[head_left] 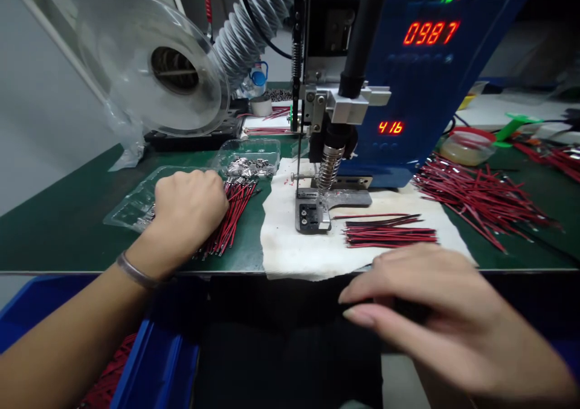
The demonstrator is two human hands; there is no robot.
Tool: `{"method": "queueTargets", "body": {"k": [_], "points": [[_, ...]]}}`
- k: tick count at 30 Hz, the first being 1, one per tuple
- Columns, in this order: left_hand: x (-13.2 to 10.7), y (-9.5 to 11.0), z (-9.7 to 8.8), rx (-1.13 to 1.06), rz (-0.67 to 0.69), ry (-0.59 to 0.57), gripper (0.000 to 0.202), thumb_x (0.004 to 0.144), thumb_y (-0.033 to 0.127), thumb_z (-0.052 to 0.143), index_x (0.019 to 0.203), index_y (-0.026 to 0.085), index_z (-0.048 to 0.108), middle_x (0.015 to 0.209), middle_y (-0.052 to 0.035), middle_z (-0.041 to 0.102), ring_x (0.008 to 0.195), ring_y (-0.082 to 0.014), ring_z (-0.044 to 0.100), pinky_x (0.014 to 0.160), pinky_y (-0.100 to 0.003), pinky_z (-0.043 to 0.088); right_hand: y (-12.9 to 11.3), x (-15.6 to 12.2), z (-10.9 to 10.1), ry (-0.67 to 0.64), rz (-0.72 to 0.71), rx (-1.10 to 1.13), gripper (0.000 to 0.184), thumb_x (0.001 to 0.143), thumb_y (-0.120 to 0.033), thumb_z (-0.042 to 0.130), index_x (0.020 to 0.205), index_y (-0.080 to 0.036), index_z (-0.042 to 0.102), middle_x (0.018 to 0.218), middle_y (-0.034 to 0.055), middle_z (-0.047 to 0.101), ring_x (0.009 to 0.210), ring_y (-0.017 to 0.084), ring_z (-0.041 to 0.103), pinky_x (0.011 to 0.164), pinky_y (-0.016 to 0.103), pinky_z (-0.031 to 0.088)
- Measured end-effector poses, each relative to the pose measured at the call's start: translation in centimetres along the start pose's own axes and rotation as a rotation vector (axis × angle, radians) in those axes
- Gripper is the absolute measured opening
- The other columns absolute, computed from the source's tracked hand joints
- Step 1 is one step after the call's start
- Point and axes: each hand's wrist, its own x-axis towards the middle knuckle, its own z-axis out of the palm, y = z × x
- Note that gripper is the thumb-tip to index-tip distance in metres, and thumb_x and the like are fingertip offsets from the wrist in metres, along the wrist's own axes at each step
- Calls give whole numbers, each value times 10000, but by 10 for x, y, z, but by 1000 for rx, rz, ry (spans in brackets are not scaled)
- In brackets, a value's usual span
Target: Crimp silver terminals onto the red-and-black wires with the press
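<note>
My left hand [193, 209] is curled, knuckles up, above the inner end of a bundle of red and black wires [238, 206]. Its fingertips are hidden, and so is anything they hold. Under and beside it lies a clear plastic tray [131, 200] with small metal pieces. My right hand [446, 306] is at the table's front edge, thumb and forefinger apart with nothing seen between them. Just beyond it, a row of red and black wires [389, 235] lies on a white cloth [290, 255]. Between my hands stands a blue machine [399, 89] with a small metal block [312, 215] at its foot.
A second clear tray [249, 161] holds metal terminals. A large transparent reel [122, 77] and a grey flexible duct [254, 28] stand behind. More wires [484, 197] are heaped at the right, near a round tub [466, 148]. Below is a blue bin [149, 360].
</note>
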Motion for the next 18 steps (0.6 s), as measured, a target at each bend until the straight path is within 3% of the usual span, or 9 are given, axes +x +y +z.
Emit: {"method": "queueTargets", "body": {"k": [3, 5, 7, 10, 14, 18], "points": [[-2, 6, -4, 6, -18, -113, 448, 914, 310, 256, 760, 121, 631, 692, -144, 604, 650, -275, 588, 545, -324, 342, 23, 21, -39, -313, 93, -74, 186, 869, -338, 588, 921, -223, 723, 824, 24, 729, 671, 157, 662, 589, 239, 480], [-7, 8, -5, -1, -11, -131, 520, 920, 437, 239, 753, 133, 627, 699, -164, 625, 649, -323, 611, 527, -354, 375, 39, 38, -62, -522, 173, -90, 228, 859, -369, 581, 940, -223, 735, 830, 25, 730, 684, 166, 667, 564, 228, 476], [-12, 9, -4, -2, 33, -131, 545, 902, 531, 266, 781, 135, 621, 721, -166, 642, 647, -344, 624, 506, -365, 389, 55, 55, -78, -649, 228, -135, 272, 839, -416, 593, 969, -226, 738, 810, 19, 729, 645, 166, 655, 512, 226, 448], [-18, 9, -2, 4, 80, -131, 509, 886, 545, 321, 782, 143, 616, 693, -154, 644, 638, -359, 632, 481, -366, 390, 74, 77, -91, -752, 280, -207, 303, 842, -424, 580, 983, -210, 741, 748, 11, 712, 632, 154, 636, 513, 228, 433], [-16, 11, 0, -15, 27, -137, 478, 897, 465, 306, 698, 165, 620, 696, -158, 654, 650, -377, 639, 476, -369, 386, 96, 97, -92, -882, 245, -202, 302, 812, -438, 616, 965, -204, 730, 720, 10, 699, 600, 148, 623, 498, 231, 443], [-12, 12, 1, -55, -39, -174, 477, 889, 442, 305, 703, 161, 643, 710, -179, 652, 685, -400, 640, 503, -388, 400, 114, 100, -81, -869, 213, -84, 332, 836, -468, 585, 1012, -207, 691, 660, -13, 657, 554, 117, 586, 476, 205, 422]]}}
